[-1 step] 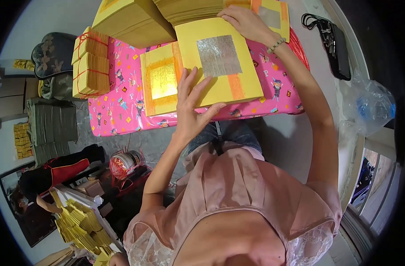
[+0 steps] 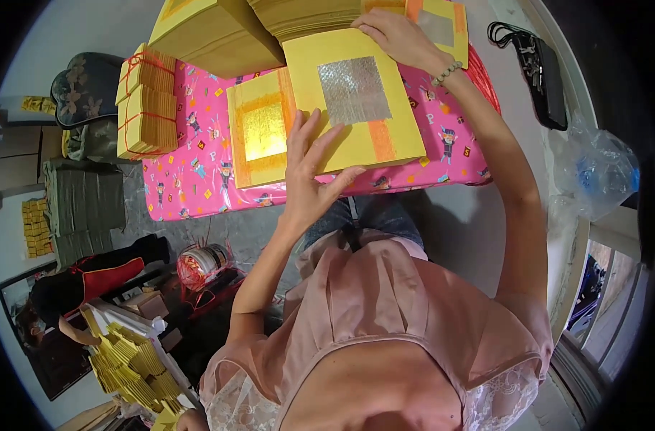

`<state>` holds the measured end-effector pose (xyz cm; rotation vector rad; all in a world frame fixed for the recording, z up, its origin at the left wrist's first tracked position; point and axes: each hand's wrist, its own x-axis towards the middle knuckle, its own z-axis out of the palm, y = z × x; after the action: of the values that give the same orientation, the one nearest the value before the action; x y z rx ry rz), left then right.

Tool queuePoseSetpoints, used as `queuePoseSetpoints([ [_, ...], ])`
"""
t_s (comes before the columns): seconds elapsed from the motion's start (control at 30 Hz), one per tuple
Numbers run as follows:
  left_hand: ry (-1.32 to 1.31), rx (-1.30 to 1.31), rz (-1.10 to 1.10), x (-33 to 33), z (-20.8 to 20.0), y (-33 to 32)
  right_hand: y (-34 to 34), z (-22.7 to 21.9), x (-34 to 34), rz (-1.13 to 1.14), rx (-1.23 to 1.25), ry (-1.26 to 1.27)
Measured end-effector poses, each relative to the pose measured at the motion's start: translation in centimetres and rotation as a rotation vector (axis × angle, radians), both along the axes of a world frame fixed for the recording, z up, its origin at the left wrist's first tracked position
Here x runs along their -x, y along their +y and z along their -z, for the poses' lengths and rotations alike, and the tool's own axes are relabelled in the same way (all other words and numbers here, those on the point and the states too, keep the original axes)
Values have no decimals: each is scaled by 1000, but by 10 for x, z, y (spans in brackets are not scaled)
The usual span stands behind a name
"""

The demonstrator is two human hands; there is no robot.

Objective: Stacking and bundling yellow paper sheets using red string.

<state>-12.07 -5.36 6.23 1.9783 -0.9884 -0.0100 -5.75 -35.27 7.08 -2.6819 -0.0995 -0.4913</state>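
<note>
A stack of yellow paper sheets (image 2: 309,79), with a silver foil square and an orange band on the top sheet, lies slightly askew on the table. My left hand (image 2: 311,169) rests over its near left corner, fingers spread and thumb along the near edge. At the far right corner, my right hand (image 2: 395,37) is closed, its bent fingers gripping the stack's edge; the fingertips are partly hidden. Beside the stack on the left, partly under it, lies another yellow paper stack (image 2: 245,93) with a gold foil square and orange border.
Tall yellow paper piles (image 2: 230,43) stand at the back of the pink patterned tablecloth (image 2: 176,190). Bundles tied with red string (image 2: 146,108) sit at its left edge. Red string (image 2: 485,82) lies at the right. Another person's arm (image 2: 76,332) reaches over yellow papers (image 2: 130,366) at lower left.
</note>
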Motion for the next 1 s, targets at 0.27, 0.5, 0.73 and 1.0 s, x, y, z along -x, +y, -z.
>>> queuePoseSetpoints([
  [0.27, -98, -51, 26, -1, 0, 1, 2, -12, 5, -58, 53, -20],
  [0.5, -116, -39, 37, -8, -4, 1, 20, -52, 66, -125, -108, -29],
  [0.73, -87, -17, 14, -9, -9, -1, 48, -66, 147, -359, -232, 271],
  [1.0, -69, -32, 4, -7, -12, -3, 52, -57, 158, -335, -173, 199],
])
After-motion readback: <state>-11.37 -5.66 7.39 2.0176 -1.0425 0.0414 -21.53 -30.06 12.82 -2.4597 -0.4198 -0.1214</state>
